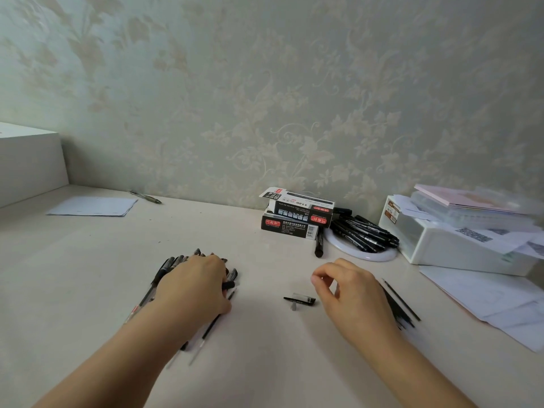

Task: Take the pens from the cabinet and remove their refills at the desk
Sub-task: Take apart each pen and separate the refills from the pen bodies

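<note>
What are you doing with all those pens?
A person is taking pens apart at a desk. The left hand rests on a pile of black pens. The right hand hovers, holding nothing, by a small pen piece. Thin refills lie to its right.

The upper black-and-white cardboard pen box [300, 208] reads "1120" on its white face; other print there is too small.
</note>
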### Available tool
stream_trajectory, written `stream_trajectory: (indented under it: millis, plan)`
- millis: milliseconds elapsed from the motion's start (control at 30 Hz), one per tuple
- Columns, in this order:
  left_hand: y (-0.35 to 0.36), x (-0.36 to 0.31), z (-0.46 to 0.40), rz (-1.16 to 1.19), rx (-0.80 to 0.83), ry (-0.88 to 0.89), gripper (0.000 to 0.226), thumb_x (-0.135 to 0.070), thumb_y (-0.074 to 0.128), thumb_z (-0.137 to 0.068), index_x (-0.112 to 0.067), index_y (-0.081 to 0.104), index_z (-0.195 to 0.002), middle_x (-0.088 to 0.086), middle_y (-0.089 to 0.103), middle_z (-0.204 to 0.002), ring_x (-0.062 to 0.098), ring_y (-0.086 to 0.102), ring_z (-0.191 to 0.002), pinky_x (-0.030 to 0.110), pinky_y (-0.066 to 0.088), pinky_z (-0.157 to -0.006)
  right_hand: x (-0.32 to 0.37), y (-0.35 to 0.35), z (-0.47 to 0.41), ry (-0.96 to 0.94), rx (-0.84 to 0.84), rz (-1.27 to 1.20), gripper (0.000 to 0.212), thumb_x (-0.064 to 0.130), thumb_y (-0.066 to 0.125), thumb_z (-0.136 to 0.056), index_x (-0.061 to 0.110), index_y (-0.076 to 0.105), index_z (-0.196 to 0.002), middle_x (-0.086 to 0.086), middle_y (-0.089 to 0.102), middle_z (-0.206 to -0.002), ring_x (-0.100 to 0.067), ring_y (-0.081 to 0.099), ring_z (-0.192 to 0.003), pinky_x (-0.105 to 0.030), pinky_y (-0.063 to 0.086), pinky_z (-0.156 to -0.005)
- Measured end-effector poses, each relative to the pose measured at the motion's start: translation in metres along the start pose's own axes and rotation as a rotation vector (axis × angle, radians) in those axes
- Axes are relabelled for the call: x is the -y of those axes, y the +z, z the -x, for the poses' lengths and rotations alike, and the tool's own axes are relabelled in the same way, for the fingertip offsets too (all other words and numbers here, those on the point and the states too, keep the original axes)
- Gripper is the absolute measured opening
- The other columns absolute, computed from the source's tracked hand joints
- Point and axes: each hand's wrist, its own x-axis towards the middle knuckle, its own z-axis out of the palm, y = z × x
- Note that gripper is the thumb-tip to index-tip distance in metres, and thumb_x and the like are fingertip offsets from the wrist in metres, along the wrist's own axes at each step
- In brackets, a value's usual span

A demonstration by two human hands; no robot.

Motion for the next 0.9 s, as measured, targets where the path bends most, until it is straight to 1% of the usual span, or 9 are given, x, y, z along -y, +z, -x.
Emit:
stream_trajectory:
  millis: [100,167,267,367,500,600,700,800,900]
  plan:
    - [0.003,-0.002,0.001,0.004,-0.003,0.019,0.027,-0.028,0.06,-0.075,-0.018,0.038,-0.063,-0.005,0.041,-0.066,0.019,0.045,-0.07,0.027,0.035,-0.057,0.004,0.0,0.001,0.01,0.027,-0.034,0.011,0.028,0.065,-0.09,0.029,0.068,-0.079,0.016,0.06,-0.076,0.0,0.051,-0.057,-0.01,0.036,-0.054]
    - [0.004,-0.006,0.001,0.025,-0.026,0.032,0.031,-0.03,0.06,-0.076,-0.018,0.035,-0.062,-0.005,0.039,-0.064,0.017,0.041,-0.066,0.027,0.032,-0.056,0.008,0.001,0.001,0.067,0.039,-0.167,0.012,0.025,0.068,-0.088,0.027,0.07,-0.076,0.014,0.063,-0.072,-0.004,0.054,-0.057,-0.013,0.041,-0.056]
    - [0.001,-0.012,-0.002,0.338,-0.111,0.041,0.029,-0.03,0.063,-0.075,-0.015,0.045,-0.058,-0.002,0.043,-0.055,0.012,0.037,-0.05,0.024,0.027,-0.046,0.021,0.001,0.002,0.296,0.131,-0.554,0.01,0.027,0.072,-0.086,0.024,0.074,-0.077,0.01,0.07,-0.069,-0.002,0.059,-0.055,-0.011,0.046,-0.056]
    - [0.0,-0.019,-0.004,0.752,-0.123,0.107,0.018,-0.028,0.068,-0.074,-0.018,0.062,-0.06,-0.007,0.048,-0.05,0.005,0.038,-0.044,0.016,0.031,-0.045,0.035,0.004,0.004,0.49,0.321,-0.986,0.014,0.027,0.073,-0.086,0.014,0.077,-0.088,-0.004,0.076,-0.081,-0.01,0.067,-0.065,-0.018,0.052,-0.061]
    - [0.011,-0.031,0.001,0.765,-0.074,0.251,0.014,-0.034,0.071,-0.075,-0.023,0.068,-0.067,-0.005,0.061,-0.061,0.0,0.047,-0.052,0.013,0.035,-0.05,0.04,0.008,0.006,0.595,0.392,-1.224,0.016,0.02,0.07,-0.088,0.006,0.076,-0.094,-0.012,0.076,-0.088,-0.018,0.071,-0.073,-0.022,0.056,-0.067]
    - [0.018,-0.035,0.001,0.806,-0.077,0.306,0.012,-0.04,0.072,-0.078,-0.03,0.065,-0.077,-0.013,0.059,-0.065,-0.001,0.047,-0.052,0.013,0.033,-0.052,0.036,0.007,0.004,0.659,0.324,-1.272,0.013,0.014,0.067,-0.09,0.002,0.073,-0.089,-0.015,0.073,-0.083,-0.02,0.069,-0.069,-0.023,0.056,-0.062]
    - [0.021,-0.033,-0.001,0.813,-0.027,0.323,0.008,-0.046,0.06,-0.087,-0.04,0.059,-0.092,-0.014,0.06,-0.072,0.002,0.045,-0.048,0.011,0.035,-0.05,0.028,0.002,-0.002,0.692,0.087,-1.285,0.018,0.016,0.053,-0.1,0.002,0.06,-0.091,-0.015,0.075,-0.082,-0.024,0.071,-0.073,-0.025,0.057,-0.061]
    - [0.021,-0.031,-0.003,0.797,-0.01,0.314,0.01,-0.039,0.051,-0.095,-0.043,0.06,-0.092,-0.015,0.06,-0.071,0.001,0.046,-0.05,0.01,0.037,-0.048,0.022,-0.005,-0.007,0.667,-0.144,-1.379,0.019,0.017,0.043,-0.105,0.004,0.052,-0.093,-0.015,0.075,-0.081,-0.022,0.074,-0.075,-0.023,0.058,-0.062]
    - [0.02,-0.032,-0.003,0.818,0.028,0.306,0.014,-0.037,0.052,-0.095,-0.046,0.061,-0.09,-0.019,0.062,-0.073,-0.002,0.049,-0.052,0.01,0.038,-0.048,0.021,-0.007,-0.008,0.662,-0.231,-1.502,0.02,0.016,0.042,-0.105,0.006,0.05,-0.091,-0.016,0.075,-0.081,-0.023,0.075,-0.077,-0.024,0.059,-0.064]
